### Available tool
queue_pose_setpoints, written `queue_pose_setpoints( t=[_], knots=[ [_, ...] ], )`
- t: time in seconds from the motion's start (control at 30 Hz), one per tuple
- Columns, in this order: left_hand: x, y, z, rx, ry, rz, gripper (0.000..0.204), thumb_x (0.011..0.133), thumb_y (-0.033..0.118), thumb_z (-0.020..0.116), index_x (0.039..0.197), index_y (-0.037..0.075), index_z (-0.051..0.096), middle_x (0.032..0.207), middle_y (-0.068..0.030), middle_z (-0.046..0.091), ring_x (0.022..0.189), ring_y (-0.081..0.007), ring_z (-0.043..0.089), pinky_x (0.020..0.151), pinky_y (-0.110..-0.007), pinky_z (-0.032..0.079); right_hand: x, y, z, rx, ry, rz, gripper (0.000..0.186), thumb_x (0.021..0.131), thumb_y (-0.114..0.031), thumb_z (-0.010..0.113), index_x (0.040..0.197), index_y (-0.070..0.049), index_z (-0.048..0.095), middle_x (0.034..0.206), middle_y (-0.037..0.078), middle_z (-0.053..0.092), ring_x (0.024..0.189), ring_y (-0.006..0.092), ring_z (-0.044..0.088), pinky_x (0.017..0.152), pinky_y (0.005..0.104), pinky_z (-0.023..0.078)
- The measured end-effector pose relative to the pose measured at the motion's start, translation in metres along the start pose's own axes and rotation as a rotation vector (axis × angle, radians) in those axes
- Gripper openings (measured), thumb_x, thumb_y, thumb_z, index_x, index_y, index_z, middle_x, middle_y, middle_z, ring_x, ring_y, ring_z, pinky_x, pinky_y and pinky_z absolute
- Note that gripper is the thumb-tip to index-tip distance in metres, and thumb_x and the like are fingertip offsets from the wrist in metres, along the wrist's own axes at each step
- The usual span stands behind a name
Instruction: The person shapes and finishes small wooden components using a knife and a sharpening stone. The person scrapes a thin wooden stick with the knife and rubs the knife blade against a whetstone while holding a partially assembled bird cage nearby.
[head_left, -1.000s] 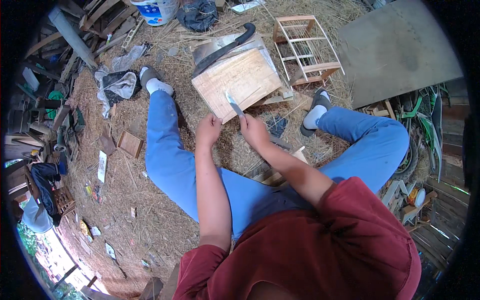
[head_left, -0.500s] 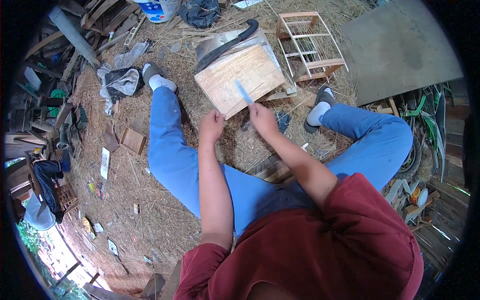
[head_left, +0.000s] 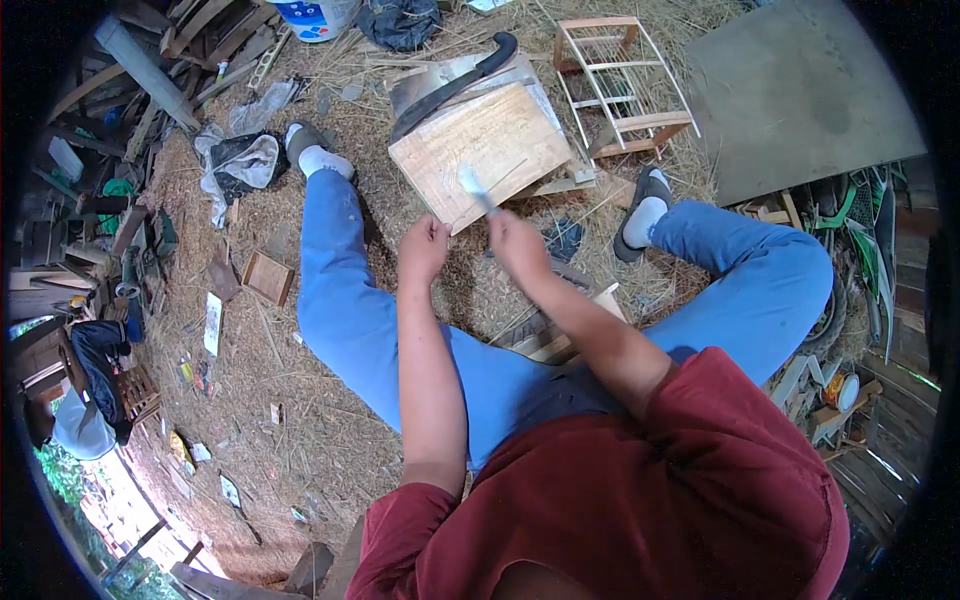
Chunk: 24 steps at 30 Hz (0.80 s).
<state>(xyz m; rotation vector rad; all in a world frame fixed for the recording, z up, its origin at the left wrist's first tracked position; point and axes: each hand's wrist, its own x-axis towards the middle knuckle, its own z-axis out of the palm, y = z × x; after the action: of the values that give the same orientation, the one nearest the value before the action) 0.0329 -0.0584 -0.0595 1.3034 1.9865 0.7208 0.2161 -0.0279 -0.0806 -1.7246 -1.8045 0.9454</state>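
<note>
A pale wooden board (head_left: 520,130) lies on the ground between my feet. My right hand (head_left: 519,245) is closed round the handle of a knife (head_left: 473,182), whose shiny, blurred blade is over the board's near part. At the board's near corner, my left hand (head_left: 424,248) is closed with thumb and fingers pinched together. Whatever is between those fingers is too small to make out. A thin dark line, perhaps a narrow strip, runs across the board near the blade. Behind the board rests a machete (head_left: 450,92) with a black handle.
A small slatted wooden frame (head_left: 625,90) stands right of the board, beside a large grey sheet (head_left: 800,100). Farther back are a white bucket (head_left: 315,18) and a black plastic bag (head_left: 400,22). A shallow wooden box (head_left: 267,278) sits left of my leg. Straw and shavings cover the ground.
My right hand has shifted slightly left and nearer, and the knife's blade has turned so more of its flat shows. My left hand has hardly moved.
</note>
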Motion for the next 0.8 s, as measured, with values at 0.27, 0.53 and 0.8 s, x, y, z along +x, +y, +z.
queue_pose_setpoints(
  t=[0.27, 0.53, 0.8],
  knots=[
    [-0.006, -0.009, -0.002, -0.070, 0.029, -0.001, 0.028, 0.093, 0.023, 0.067, 0.083, -0.001, 0.059, 0.072, -0.0202, 0.062, 0.065, -0.0341, 0.061, 0.065, -0.043, 0.049, -0.009, -0.019, -0.006, -0.106, -0.184, -0.064, 0.041, 0.104, -0.041, 0.050, 0.091, -0.006, 0.066, 0.077, 0.025, 0.066, 0.074, 0.0487, 0.064, 0.067, 0.0586, 0.050],
    [-0.017, -0.024, -0.008, -0.084, 0.036, -0.088, 0.026, 0.094, 0.024, 0.067, 0.086, -0.001, 0.062, 0.072, -0.0105, 0.061, 0.065, -0.0193, 0.054, 0.065, -0.037, 0.047, 0.006, -0.007, -0.015, -0.058, -0.115, 0.014, 0.040, 0.103, -0.042, 0.049, 0.093, -0.007, 0.067, 0.082, 0.024, 0.069, 0.078, 0.0484, 0.065, 0.071, 0.0579, 0.052],
    [-0.014, -0.004, 0.004, -0.081, 0.157, -0.056, 0.026, 0.093, 0.025, 0.069, 0.089, -0.001, 0.065, 0.072, -0.0101, 0.062, 0.065, -0.0194, 0.056, 0.065, -0.036, 0.048, 0.030, 0.012, -0.037, -0.060, -0.045, 0.121, 0.043, 0.103, -0.044, 0.049, 0.099, -0.005, 0.069, 0.092, 0.026, 0.069, 0.088, 0.0482, 0.065, 0.077, 0.0552, 0.052]
  ],
)
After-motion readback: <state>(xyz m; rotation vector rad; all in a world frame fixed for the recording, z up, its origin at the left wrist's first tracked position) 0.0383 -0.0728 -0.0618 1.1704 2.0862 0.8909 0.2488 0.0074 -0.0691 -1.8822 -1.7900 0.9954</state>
